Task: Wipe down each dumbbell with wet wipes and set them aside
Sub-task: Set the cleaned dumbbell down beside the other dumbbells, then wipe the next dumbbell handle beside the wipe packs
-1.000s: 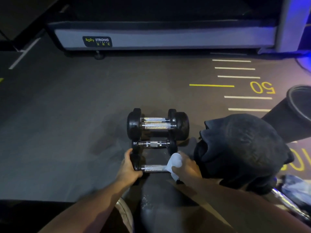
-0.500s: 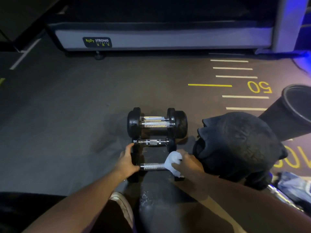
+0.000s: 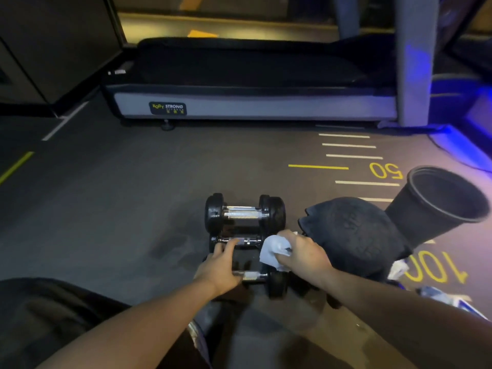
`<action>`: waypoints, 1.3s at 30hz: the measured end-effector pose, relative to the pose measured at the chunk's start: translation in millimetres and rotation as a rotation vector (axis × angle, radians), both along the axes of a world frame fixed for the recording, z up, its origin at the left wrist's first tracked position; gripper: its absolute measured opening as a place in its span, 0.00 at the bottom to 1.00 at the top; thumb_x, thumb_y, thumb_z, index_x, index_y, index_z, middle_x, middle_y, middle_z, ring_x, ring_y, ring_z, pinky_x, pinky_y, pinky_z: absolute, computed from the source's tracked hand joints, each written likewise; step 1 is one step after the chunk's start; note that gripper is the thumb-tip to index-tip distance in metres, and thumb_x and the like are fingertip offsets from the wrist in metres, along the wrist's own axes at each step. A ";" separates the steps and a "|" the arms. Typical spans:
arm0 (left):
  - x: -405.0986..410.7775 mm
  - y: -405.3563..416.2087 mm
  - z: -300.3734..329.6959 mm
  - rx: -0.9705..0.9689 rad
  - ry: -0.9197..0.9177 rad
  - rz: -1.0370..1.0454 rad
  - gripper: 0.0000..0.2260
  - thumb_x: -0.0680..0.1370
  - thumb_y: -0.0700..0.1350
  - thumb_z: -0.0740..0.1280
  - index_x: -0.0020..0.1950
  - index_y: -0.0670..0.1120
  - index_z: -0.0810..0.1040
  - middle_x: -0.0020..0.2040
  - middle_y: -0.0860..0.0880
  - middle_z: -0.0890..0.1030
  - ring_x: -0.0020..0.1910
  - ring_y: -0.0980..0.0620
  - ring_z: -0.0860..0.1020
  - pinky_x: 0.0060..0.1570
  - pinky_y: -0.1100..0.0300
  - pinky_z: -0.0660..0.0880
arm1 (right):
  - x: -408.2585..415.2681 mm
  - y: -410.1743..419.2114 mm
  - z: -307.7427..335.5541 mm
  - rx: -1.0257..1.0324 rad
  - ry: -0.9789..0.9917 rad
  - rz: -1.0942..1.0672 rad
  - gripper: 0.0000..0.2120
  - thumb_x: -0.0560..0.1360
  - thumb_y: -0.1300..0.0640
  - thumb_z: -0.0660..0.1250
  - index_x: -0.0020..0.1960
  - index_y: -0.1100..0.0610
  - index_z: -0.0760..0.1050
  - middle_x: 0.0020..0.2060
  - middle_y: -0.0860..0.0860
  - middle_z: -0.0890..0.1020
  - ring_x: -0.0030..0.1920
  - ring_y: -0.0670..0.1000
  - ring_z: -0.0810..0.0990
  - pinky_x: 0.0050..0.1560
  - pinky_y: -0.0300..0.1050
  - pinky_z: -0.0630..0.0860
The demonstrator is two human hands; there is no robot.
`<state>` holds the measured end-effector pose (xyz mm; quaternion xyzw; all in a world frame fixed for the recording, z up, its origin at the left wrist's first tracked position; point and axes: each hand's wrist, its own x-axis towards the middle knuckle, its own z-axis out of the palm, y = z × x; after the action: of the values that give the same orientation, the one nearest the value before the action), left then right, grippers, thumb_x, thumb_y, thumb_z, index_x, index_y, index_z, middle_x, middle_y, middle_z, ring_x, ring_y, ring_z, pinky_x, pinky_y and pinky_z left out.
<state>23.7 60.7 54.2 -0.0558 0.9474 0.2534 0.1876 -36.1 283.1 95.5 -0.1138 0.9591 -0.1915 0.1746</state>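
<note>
You kept your left hand (image 3: 221, 265) clamped on the near dumbbell (image 3: 255, 276) so it wouldn't roll, while your right hand (image 3: 302, 253) pinched the wipe (image 3: 273, 250) for scrubbing.

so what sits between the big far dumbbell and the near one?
Head view: a slimmer dumbbell lies between the big far dumbbell and the near dumbbell. The left hand reaches to its bar; the right hand holds a wet wipe beside it.

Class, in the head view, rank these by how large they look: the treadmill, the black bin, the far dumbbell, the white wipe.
1. Treadmill
2. Bin, though nearer the camera
3. Dumbbell
4. Wipe, partly bunched in the right hand
</note>
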 end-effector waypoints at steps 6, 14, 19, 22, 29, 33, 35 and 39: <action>-6.4 39.7 36.9 0.032 0.096 -0.169 0.39 0.73 0.54 0.73 0.77 0.62 0.54 0.70 0.53 0.66 0.64 0.48 0.75 0.57 0.51 0.77 | 9.6 60.7 63.6 -0.011 0.112 -0.035 0.20 0.74 0.41 0.65 0.65 0.39 0.69 0.55 0.47 0.81 0.56 0.54 0.79 0.54 0.51 0.76; -32.5 139.7 82.2 0.065 0.241 -0.375 0.34 0.74 0.53 0.72 0.75 0.60 0.59 0.71 0.53 0.67 0.65 0.46 0.76 0.59 0.51 0.75 | 46.6 171.7 115.9 -0.028 0.214 -0.172 0.24 0.68 0.38 0.68 0.63 0.35 0.70 0.52 0.42 0.83 0.53 0.49 0.82 0.53 0.49 0.78; -51.2 213.4 113.0 0.115 0.312 -0.559 0.33 0.74 0.53 0.72 0.75 0.60 0.60 0.72 0.55 0.67 0.66 0.48 0.76 0.63 0.50 0.75 | 61.9 244.1 123.8 -0.090 0.231 -0.257 0.19 0.69 0.50 0.72 0.57 0.35 0.74 0.47 0.43 0.84 0.48 0.48 0.83 0.47 0.47 0.79; -56.7 256.4 118.2 0.140 0.329 -0.630 0.33 0.73 0.52 0.72 0.75 0.60 0.61 0.72 0.54 0.68 0.67 0.47 0.76 0.63 0.48 0.75 | 72.8 280.9 118.9 -0.102 0.231 -0.303 0.19 0.70 0.58 0.74 0.59 0.47 0.78 0.47 0.49 0.85 0.49 0.51 0.83 0.45 0.40 0.72; -62.4 338.9 96.8 0.179 0.277 -0.694 0.32 0.73 0.49 0.72 0.75 0.56 0.65 0.71 0.52 0.69 0.64 0.46 0.77 0.61 0.49 0.75 | 86.8 347.3 74.0 -0.082 0.170 -0.429 0.22 0.70 0.48 0.71 0.64 0.43 0.75 0.52 0.44 0.82 0.51 0.50 0.82 0.50 0.46 0.77; -59.8 367.5 70.1 0.187 0.219 -0.706 0.30 0.75 0.49 0.71 0.75 0.53 0.66 0.72 0.49 0.69 0.67 0.44 0.76 0.62 0.48 0.75 | 92.3 370.0 42.0 -0.070 0.121 -0.496 0.22 0.73 0.48 0.71 0.66 0.42 0.74 0.59 0.44 0.80 0.60 0.49 0.78 0.55 0.43 0.72; -58.3 376.2 53.1 0.158 0.170 -0.719 0.30 0.74 0.48 0.71 0.75 0.54 0.66 0.72 0.48 0.70 0.67 0.44 0.75 0.61 0.48 0.75 | 93.7 379.6 23.4 -0.071 0.099 -0.554 0.23 0.72 0.47 0.72 0.66 0.39 0.74 0.60 0.48 0.81 0.60 0.53 0.80 0.51 0.45 0.74; -56.5 386.2 18.4 0.130 0.090 -0.722 0.31 0.73 0.48 0.72 0.74 0.55 0.65 0.70 0.50 0.70 0.65 0.46 0.77 0.60 0.50 0.76 | 99.2 393.6 -15.2 -0.061 0.046 -0.619 0.23 0.71 0.46 0.72 0.65 0.41 0.75 0.54 0.52 0.84 0.55 0.56 0.82 0.51 0.46 0.76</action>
<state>-32.7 446.9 72.6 0.3055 0.8951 0.2327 0.2264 63.1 676.8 80.4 0.1744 0.9456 -0.2617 0.0829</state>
